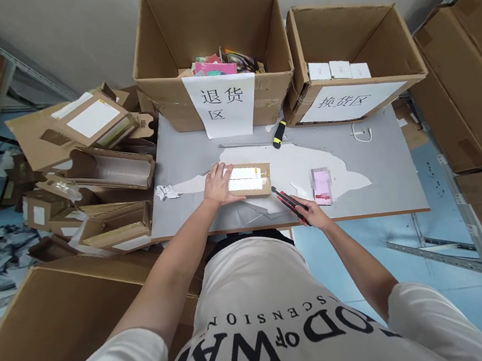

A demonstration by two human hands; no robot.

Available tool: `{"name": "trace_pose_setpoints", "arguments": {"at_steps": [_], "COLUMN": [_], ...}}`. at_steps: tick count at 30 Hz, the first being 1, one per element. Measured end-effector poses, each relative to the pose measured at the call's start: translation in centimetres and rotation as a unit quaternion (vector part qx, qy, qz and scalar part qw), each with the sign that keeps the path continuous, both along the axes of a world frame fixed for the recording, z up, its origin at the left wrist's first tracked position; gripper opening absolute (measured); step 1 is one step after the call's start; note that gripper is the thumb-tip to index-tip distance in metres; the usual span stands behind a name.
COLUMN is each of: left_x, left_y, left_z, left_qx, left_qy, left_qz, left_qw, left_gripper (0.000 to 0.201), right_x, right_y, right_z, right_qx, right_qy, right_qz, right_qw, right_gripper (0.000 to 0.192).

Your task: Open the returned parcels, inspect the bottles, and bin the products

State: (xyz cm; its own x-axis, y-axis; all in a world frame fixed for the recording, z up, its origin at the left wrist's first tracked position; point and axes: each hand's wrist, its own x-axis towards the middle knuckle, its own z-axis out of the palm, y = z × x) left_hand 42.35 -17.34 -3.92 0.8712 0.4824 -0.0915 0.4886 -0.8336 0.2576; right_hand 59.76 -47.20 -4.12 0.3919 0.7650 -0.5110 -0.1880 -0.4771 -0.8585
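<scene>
My left hand (218,185) lies flat, fingers spread, on the small parcel (248,180); my right hand (313,212) grips the red-black cutter (288,202).

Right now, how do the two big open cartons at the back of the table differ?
The left carton is taller and holds a jumble of colourful items; the right carton is lower and holds a row of small white boxes. The left carton's paper sign hangs upright over its front edge, while the right carton's sign is wide and lies flat on its front. Both are brown cardboard, open-topped, with handwritten signs.
</scene>
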Motion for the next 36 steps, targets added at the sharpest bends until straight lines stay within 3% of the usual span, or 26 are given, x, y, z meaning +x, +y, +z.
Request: {"name": "trace_pose_setpoints", "arguments": {"at_steps": [6, 9, 14, 17, 21, 25, 30, 36], "left_x": [-0.1, -0.1, -0.2, -0.4, -1.1, -2.0, -2.2, -1.3], "left_y": [0.2, 0.3, 0.5, 0.9, 1.6, 2.1, 2.5, 4.3], "left_z": [-0.2, -0.3, -0.4, -0.5, -0.8, -0.7, -0.4, -0.4], "left_qx": [-0.007, -0.021, -0.054, -0.090, -0.169, -0.224, -0.260, -0.288], "left_qy": [-0.001, 0.001, 0.005, -0.015, -0.083, -0.149, -0.170, -0.177], "left_qz": [-0.006, -0.009, -0.007, -0.008, 0.007, 0.051, 0.089, 0.161], "left_qw": [1.000, 1.000, 0.998, 0.996, 0.982, 0.962, 0.946, 0.927], "left_gripper": [0.122, 0.125, 0.126, 0.107, 0.076, 0.071, 0.064, 0.050], "right_x": [0.4, 0.9, 0.2, -1.1, -2.4, -3.1, -3.8, -4.0], "right_y": [-0.9, -2.2, -2.2, -0.3, 2.5, 3.6, 3.6, 4.1], "right_z": [-0.4, -1.4, -3.9, -6.0, -8.3, -9.4, -9.7, -8.7], "right_qx": [0.000, -0.019, -0.099, -0.121, -0.202, -0.288, -0.328, -0.320], "right_qy": [-0.040, -0.114, -0.339, -0.399, -0.422, -0.430, -0.451, -0.431], "right_qz": [0.004, -0.018, -0.002, 0.016, 0.043, 0.070, 0.093, 0.064], "right_qw": [0.999, 0.993, 0.936, 0.909, 0.883, 0.853, 0.825, 0.841], "right_gripper": [0.077, 0.075, 0.059, 0.059, 0.061, 0.065, 0.062, 0.062]}}
